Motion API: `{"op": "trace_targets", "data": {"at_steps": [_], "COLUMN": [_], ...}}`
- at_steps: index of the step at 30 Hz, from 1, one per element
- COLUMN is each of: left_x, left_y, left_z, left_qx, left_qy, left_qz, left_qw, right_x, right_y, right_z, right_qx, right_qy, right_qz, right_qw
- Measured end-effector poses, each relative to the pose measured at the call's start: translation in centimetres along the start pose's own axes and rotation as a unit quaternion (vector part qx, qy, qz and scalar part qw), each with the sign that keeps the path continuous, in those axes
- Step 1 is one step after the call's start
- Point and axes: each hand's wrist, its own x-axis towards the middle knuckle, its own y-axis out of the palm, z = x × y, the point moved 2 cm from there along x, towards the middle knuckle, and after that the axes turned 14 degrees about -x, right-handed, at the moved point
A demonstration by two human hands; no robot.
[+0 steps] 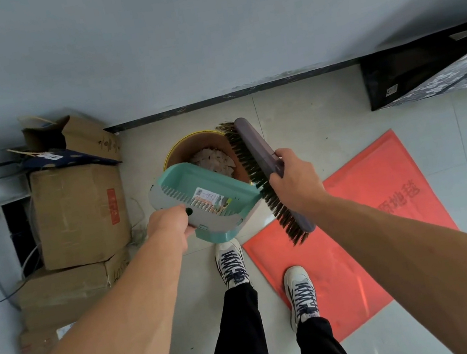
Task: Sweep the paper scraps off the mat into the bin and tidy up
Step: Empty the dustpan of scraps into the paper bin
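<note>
My left hand grips the handle end of a teal and grey dustpan, tipped over the round brown bin with a yellow rim. Pale paper scraps lie inside the bin. My right hand grips a grey hand brush with dark bristles; its head reaches over the bin's right rim beside the dustpan. The red mat lies on the tiled floor to the right, under my right foot, and I see no scraps on it.
Stacked cardboard boxes and cables stand at the left against the wall. A dark patterned bag sits at the far right by the black skirting. My two feet in white trainers stand just before the bin.
</note>
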Motion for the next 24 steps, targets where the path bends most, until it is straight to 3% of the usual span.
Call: {"op": "trace_targets", "data": {"at_steps": [9,16,20,24], "left_x": [-4.1,-12.7,-18.8,-25.8], "left_y": [-3.1,-4.2,-4.0,-3.7], "left_z": [-1.5,-8.0,-11.8,-15.4], "left_qx": [0.097,0.167,0.267,0.41], "left_qy": [0.081,0.181,0.286,0.392], "left_qz": [0.061,0.143,0.168,0.174], "left_qw": [0.99,0.959,0.905,0.805], "right_x": [-3.2,-7.1,-9.3,-11.9], "right_y": [-4.2,-11.7,-16.0,-21.5], "right_z": [0.9,3.0,4.2,4.8], "right_qx": [0.005,0.013,-0.043,-0.102], "right_qy": [0.017,-0.046,-0.089,-0.128], "right_qz": [-0.006,-0.057,-0.09,-0.125], "right_qw": [1.0,0.997,0.991,0.979]}}
